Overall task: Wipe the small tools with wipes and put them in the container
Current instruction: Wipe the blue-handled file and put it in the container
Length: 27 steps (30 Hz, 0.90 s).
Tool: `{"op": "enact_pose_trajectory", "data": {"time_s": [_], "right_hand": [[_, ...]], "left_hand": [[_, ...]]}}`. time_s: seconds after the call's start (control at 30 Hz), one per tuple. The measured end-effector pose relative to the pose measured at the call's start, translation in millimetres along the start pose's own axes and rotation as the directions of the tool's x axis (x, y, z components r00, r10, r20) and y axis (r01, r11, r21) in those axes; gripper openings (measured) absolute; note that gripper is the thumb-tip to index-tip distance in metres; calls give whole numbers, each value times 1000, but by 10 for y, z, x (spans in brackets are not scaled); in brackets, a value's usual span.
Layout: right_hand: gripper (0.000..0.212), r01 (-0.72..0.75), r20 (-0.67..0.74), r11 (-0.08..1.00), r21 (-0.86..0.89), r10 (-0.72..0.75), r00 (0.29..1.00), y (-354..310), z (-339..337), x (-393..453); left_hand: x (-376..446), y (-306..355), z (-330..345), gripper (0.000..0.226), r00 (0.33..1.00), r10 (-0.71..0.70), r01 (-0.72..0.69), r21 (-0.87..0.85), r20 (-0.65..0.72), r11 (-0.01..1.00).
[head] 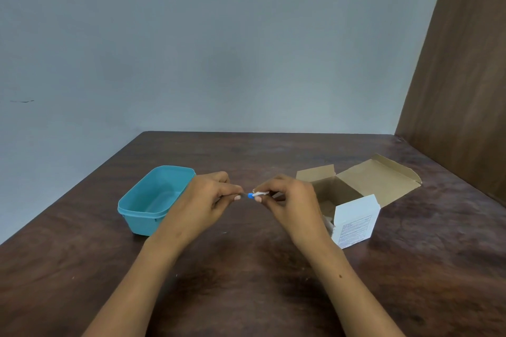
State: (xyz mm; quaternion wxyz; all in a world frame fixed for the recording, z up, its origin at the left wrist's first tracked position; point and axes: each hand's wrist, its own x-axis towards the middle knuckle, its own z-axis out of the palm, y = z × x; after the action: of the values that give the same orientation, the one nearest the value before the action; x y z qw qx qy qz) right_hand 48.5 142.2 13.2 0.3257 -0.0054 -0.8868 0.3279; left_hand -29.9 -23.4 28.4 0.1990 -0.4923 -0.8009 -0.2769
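Both hands meet above the middle of the brown table [246, 268]. My left hand [208, 200] pinches one end of a small tool with a blue part [250, 195]. My right hand [287, 200] pinches a white wipe [260, 193] wrapped around the tool's other end. Most of the tool is hidden by fingers and wipe. The teal plastic container [153, 200] stands open to the left, just behind my left hand; its inside looks bare.
An open cardboard box [364, 183] with spread flaps sits at the right, a white printed flap or packet [354, 220] at its front. A wooden panel [460, 76] rises at the far right. A grey wall stands behind the table.
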Motion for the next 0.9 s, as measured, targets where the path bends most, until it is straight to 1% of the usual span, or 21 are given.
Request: {"op": "enact_pose_trajectory", "data": {"time_s": [0.1, 0.17, 0.33, 0.4, 0.5, 0.57, 0.7, 0.9], "right_hand": [[11, 40, 10, 997, -62, -40, 999, -24, 15, -11], [12, 49, -13, 997, -60, -50, 999, -28, 8, -18], [14, 67, -35, 997, 36, -66, 997, -18, -31, -8], [14, 78, -31, 993, 87, -75, 997, -27, -40, -6], [14, 72, -18, 985, 157, -70, 997, -47, -48, -8], [12, 53, -17, 983, 175, -51, 999, -42, -55, -2], [11, -27, -9, 971, 236, 30, 1000, -30, -69, 7], [9, -93, -13, 966, 242, 99, 995, -16, -68, 17]], "left_hand": [[0, 2, 18, 19, 999, 33, -34, 20, 33, 999], [5, -1, 12, 18, 1000, 12, -12, -4, 26, 1000], [8, 25, -13, 13, 994, -111, 110, -135, -6, 985], [12, 34, -24, 13, 990, -137, 133, -174, -15, 976], [16, 39, -34, 14, 988, -154, 147, -182, -27, 972], [16, 42, -27, 14, 989, -143, 136, -173, -32, 976], [10, 62, -26, 14, 997, -74, 68, -136, -37, 988], [16, 63, -43, 12, 998, -41, 36, -106, -51, 994]]}}
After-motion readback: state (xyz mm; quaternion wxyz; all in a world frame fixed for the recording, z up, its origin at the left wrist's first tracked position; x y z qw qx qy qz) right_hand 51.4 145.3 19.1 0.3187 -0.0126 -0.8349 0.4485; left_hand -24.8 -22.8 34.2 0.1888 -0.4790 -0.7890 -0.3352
